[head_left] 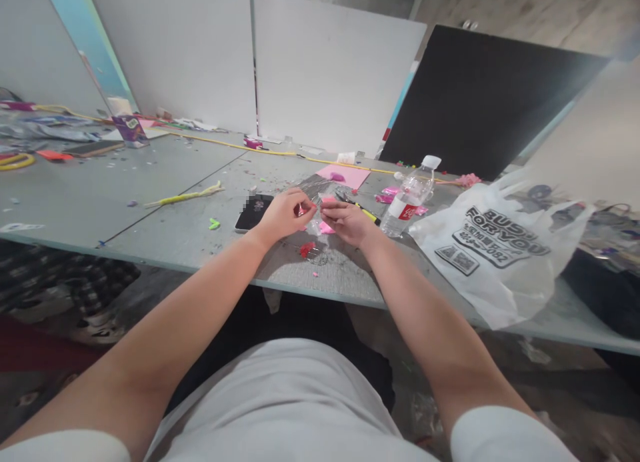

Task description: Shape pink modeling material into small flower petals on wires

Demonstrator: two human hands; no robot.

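My left hand (286, 212) is closed in a pinch above the table, with a bit of red soft material showing at its fingertips. Close beside it, my right hand (350, 223) has its fingers pressed together, pointing at the left fingertips; what they hold, if anything, is too small to make out. Under and behind the right fingers lies a pink packet (327, 228), partly hidden. A red lump (307, 250) with thin wires rests on the table just in front of the hands. To the left of my left hand lies a dark phone (254, 213).
A water bottle (407, 205) and a white plastic bag (495, 249) stand on the right. Pink paper (345, 176), a yellow-handled tool (370, 215) and pink packets (387, 195) lie beyond. A yellow twisted strip (185, 196) and green pieces (214, 224) are leftward. The table edge (320, 295) is near me.
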